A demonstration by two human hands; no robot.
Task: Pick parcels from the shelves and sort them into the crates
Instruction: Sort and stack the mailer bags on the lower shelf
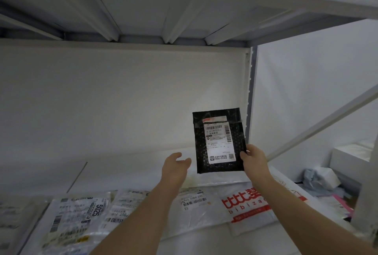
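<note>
A: While held upright above the shelf, where's the black parcel?
B: Right hand pinches its 4 o'clock edge, thumb on front.
A: Left hand?
B: At parcel's 8 o'clock, fingers loose, apart from it.

White wall beyond shelving

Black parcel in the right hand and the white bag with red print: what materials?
Black parcel: looks like a plastic bubble mailer, its dimpled surface slightly glossy, with a white paper label stuck on. White bag: probably thin plastic film, smooth, creased, faintly shiny, lying limp on the shelf.
</note>
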